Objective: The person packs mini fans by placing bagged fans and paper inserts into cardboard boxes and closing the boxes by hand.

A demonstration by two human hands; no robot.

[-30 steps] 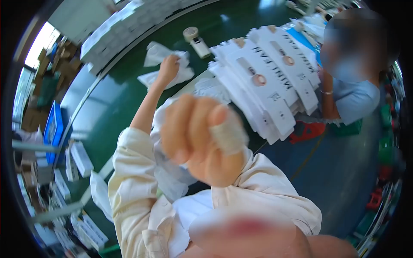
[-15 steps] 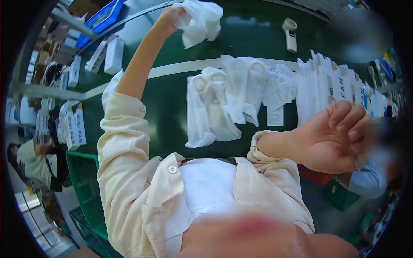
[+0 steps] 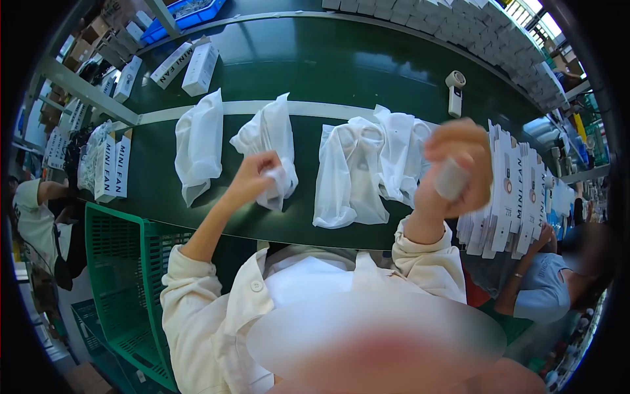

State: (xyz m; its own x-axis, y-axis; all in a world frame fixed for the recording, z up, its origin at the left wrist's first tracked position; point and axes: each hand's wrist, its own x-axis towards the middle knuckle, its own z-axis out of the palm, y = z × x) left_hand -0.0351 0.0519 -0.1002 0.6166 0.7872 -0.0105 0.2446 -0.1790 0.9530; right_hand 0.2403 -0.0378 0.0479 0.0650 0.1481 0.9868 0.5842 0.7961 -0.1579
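My left hand (image 3: pixel 254 178) is closed around the lower part of a white plastic bag (image 3: pixel 270 131), whose loose upper end points away from me on the green table. Another white bag (image 3: pixel 200 148) lies to its left. My right hand (image 3: pixel 459 167) is raised, its fingers curled and slightly blurred. A pale, cylindrical shape shows at the fingers; whether it is a finger cover or a held thing, I cannot make out. Partly behind that hand are translucent bags (image 3: pixel 354 171) with ring-topped handheld fans showing through.
A white handheld fan (image 3: pixel 455 95) lies at the back right. Stacked MINI FAN boxes (image 3: pixel 508 190) stand at right, more boxes (image 3: pixel 200 69) at back left. A green crate (image 3: pixel 118 276) is at lower left. Two other people (image 3: pixel 545 282) are at the sides.
My left hand has come back toward me from the far left with the white bag. My right hand has moved left and up. The head view has shifted.
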